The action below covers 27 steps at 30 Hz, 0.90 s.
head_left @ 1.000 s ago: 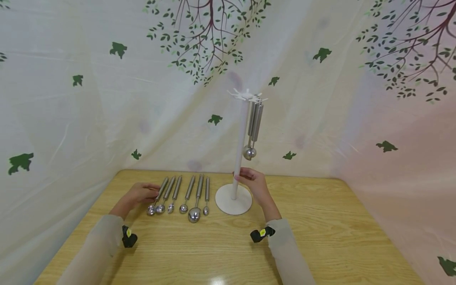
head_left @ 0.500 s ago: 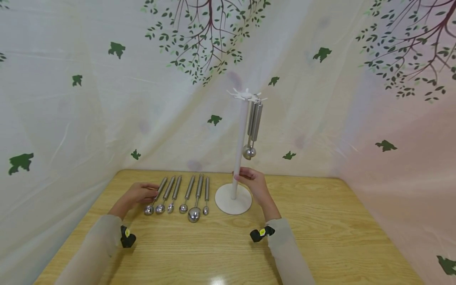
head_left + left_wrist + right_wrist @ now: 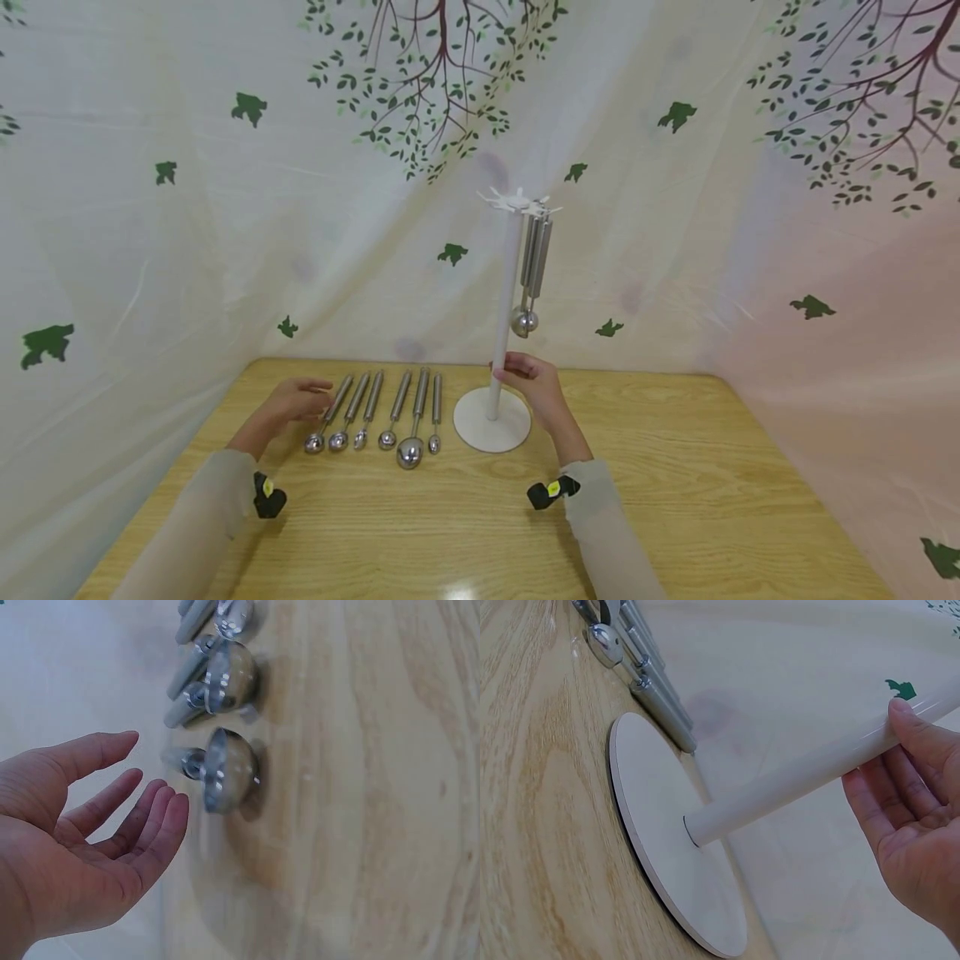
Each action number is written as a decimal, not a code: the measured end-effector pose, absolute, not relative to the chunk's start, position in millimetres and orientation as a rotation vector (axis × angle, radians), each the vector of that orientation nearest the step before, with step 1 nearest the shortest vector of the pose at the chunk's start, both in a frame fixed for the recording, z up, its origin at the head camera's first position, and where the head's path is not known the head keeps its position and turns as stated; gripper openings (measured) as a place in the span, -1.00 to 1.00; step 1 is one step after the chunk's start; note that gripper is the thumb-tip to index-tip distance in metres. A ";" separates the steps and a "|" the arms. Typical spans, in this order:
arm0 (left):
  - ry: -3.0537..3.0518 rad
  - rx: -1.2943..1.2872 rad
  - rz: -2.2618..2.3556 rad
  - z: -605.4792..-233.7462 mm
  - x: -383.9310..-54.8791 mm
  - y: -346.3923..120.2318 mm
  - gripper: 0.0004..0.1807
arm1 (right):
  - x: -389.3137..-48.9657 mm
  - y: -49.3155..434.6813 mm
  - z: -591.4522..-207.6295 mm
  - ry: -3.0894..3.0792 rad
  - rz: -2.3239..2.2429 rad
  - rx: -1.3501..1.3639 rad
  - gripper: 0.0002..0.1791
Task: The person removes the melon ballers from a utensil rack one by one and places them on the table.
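Observation:
My left hand, fingers spread and slightly bent, hovers beside the leftmost steel melon baller and holds nothing. In the left wrist view a gap shows between the fingertips and that melon baller's round bowl. My right hand grips the lower part of a white stand's pole, thumb on one side and fingers on the other. The stand's round base lies flat on the table. From the hooked top, a few steel scoops hang on the right side, overlapping.
Several more steel melon ballers of different sizes lie in a row between my left hand and the stand, handles pointing away. The wooden table ends at a patterned cloth backdrop.
The leftmost melon baller's bowl has shifted slightly left, away from its neighbour. My left hand has then let go and lifted slightly off it. My right hand stays on the pole.

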<state>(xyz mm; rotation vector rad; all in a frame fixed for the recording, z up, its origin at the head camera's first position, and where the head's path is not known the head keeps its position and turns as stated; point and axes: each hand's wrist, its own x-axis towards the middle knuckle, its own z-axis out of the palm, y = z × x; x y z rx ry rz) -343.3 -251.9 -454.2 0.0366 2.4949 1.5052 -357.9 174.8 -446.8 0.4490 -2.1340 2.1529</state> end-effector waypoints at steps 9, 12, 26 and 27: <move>2.531 0.196 1.588 -415.8 -346.0 -217.2 -0.39 | -357.2 176.7 -445.8 -2.168 2.130 0.554 -0.57; 2.542 0.266 1.628 -397.4 -342.5 -195.7 -0.42 | -356.6 175.3 -445.5 -2.160 2.118 0.551 -0.57; 2.573 0.634 1.891 -330.2 -321.5 -85.3 -0.54 | -355.0 165.5 -447.6 -1.949 2.103 0.334 -0.66; 2.568 0.675 1.907 -326.3 -319.7 -78.4 -0.54 | -355.1 164.8 -447.5 -1.933 2.108 0.315 -0.66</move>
